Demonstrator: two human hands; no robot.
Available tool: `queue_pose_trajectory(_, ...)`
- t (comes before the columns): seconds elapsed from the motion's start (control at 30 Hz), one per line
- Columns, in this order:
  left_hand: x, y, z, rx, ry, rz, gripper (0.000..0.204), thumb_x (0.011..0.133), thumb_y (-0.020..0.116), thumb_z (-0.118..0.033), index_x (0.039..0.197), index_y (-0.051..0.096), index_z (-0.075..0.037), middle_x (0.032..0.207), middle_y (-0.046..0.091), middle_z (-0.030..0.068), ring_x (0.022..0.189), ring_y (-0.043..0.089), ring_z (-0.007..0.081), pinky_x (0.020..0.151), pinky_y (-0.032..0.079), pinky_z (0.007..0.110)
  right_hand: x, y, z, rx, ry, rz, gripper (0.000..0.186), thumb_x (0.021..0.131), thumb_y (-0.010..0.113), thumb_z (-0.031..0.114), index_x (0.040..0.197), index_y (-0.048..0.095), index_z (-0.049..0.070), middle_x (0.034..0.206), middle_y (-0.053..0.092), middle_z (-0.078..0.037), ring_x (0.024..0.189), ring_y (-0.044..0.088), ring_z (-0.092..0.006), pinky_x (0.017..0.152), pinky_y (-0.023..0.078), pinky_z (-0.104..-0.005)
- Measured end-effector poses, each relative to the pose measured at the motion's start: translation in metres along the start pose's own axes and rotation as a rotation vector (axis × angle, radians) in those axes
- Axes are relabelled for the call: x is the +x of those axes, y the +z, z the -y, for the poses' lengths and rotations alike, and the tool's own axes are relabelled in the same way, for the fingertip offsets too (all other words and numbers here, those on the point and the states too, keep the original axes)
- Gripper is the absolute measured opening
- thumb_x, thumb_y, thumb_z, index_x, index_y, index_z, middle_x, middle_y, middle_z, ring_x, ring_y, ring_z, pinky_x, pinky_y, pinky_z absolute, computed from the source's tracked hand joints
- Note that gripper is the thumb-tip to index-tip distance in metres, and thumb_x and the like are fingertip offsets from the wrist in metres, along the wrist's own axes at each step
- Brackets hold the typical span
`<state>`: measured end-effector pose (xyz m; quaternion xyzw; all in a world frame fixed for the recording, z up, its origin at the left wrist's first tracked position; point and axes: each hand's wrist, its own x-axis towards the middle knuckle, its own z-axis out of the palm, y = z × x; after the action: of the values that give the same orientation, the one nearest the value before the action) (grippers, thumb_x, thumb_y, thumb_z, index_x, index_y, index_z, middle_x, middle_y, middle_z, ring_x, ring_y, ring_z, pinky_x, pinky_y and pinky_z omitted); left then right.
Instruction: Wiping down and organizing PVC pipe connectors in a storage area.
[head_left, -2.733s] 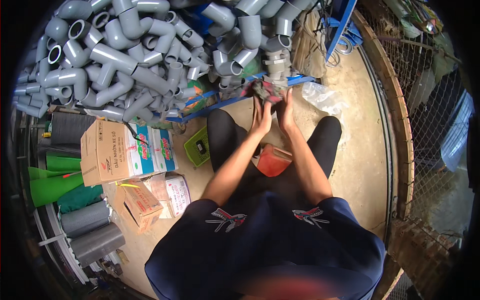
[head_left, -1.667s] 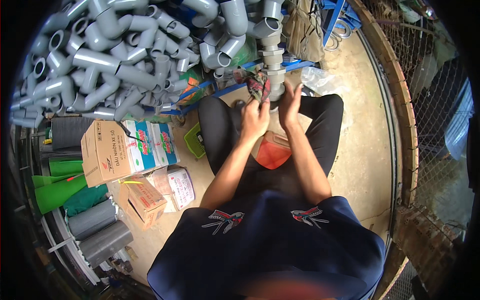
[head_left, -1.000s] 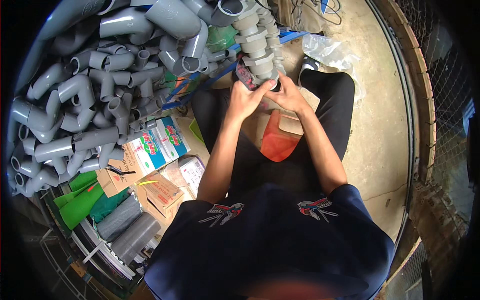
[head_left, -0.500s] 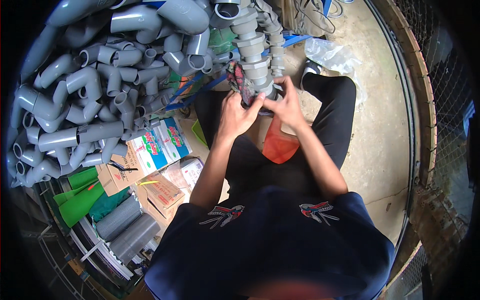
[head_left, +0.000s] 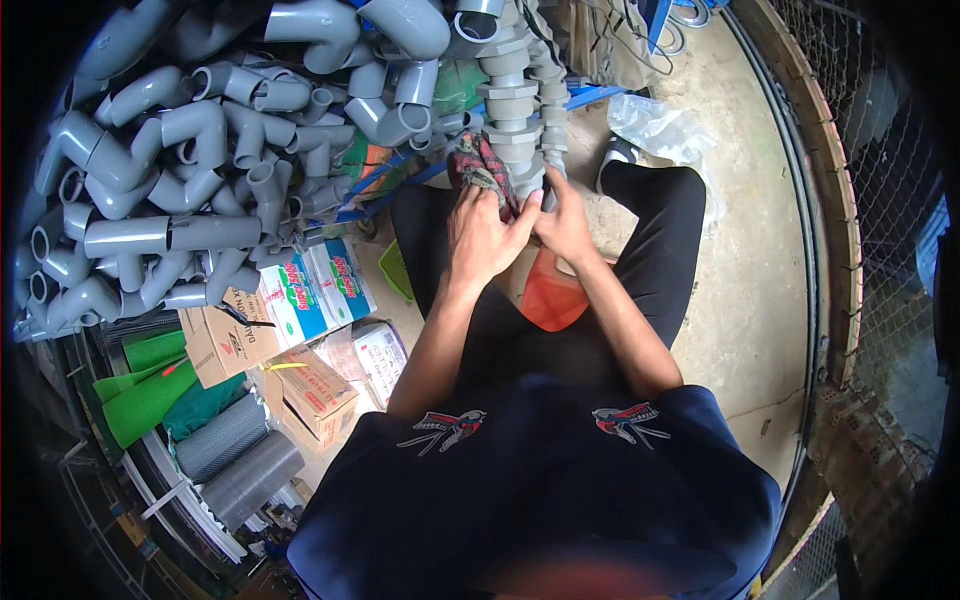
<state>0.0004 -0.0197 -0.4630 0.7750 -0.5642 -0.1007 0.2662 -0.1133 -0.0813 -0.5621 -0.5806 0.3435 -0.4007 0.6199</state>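
1. Head view: your left hand is bent around a crumpled dark red-and-grey cloth, its thumb stretched toward the lower end of a column of pale grey fittings. The fingertips are lost in the cloth, so you cannot tell how tight the grasp is.
2. Your right hand is at the right of that lower end, near your left thumb. Most of its fingers are hidden, and you cannot tell whether it pinches the column or only rests there.
3. The column rises ahead of you between your knees, leaning slightly; the upper edge cuts off its top, and your hands cover its bottom. A second column stands close at its right, partly behind it.
4. Below your wrists, between your thighs, a red-orange thing shows in part; its kind is hard to make out.
5. Grey pipe elbows fill the upper left, the outermost fading into the dark rim. Your left leg half covers a green basket.
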Motion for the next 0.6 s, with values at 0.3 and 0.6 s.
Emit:
queue_pose_trajectory(0.3, -0.02, 0.008, -0.018, 0.182, 0.112, 0.108, 0.062, 0.088, 0.07, -0.053, 0.088, 0.071, 0.009, 0.099, 0.069, 0.027, 0.103, 0.064, 0.0417, 0.086, 0.055, 0.052, 0.004, 0.011, -0.018, -0.244, 0.178, -0.181, 0.053, 0.082, 0.078, 0.019, 0.116, 0.042, -0.001, 0.097, 0.062, -0.029, 0.085, 0.063, -0.046, 0.078, 0.051, -0.0515)
queue_pose_trajectory(0.6, -0.014, 0.007, -0.017, 0.014, 0.137, -0.071, 0.035, 0.085, 0.079, -0.029, 0.098, 0.07, 0.002, 0.101, 0.068, 0.0208, 0.101, 0.064, 0.0399, 0.09, 0.053, 0.049, 0.026, -0.026, -0.016, 0.106, 0.071, 0.077, 0.062, 0.071, 0.076, 0.001, 0.126, 0.048, -0.001, 0.12, 0.06, -0.013, 0.12, 0.056, -0.0247, 0.108, 0.043, -0.0378)
